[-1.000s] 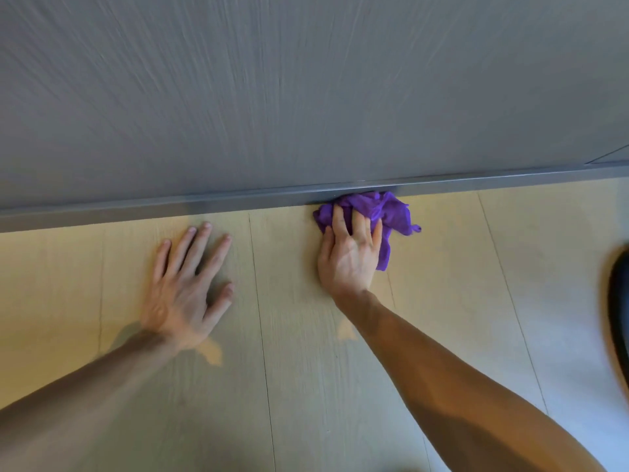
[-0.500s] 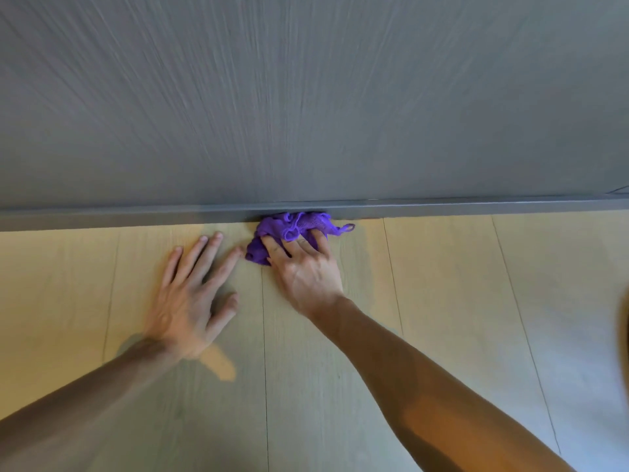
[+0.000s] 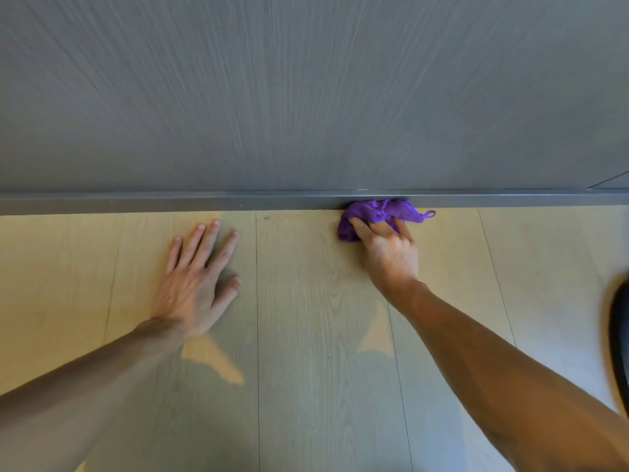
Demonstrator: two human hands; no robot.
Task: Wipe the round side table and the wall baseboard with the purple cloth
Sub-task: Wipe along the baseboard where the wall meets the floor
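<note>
Nearest us: pale wood-plank floor (image 3: 306,335), and a dark rounded object (image 3: 621,335) at the right edge that we cannot identify. Next: our left hand (image 3: 194,277), fingers spread flat on the planks, holding nothing. Beyond: our right hand (image 3: 388,250), fingers curled over the crumpled purple cloth (image 3: 377,214), pressing it against the grey wall baseboard (image 3: 170,202). Farthest: grey wood-grain wall panel (image 3: 306,97). We judge the baseboard wipe underway; the round side table is out of view, its state unknown.
</note>
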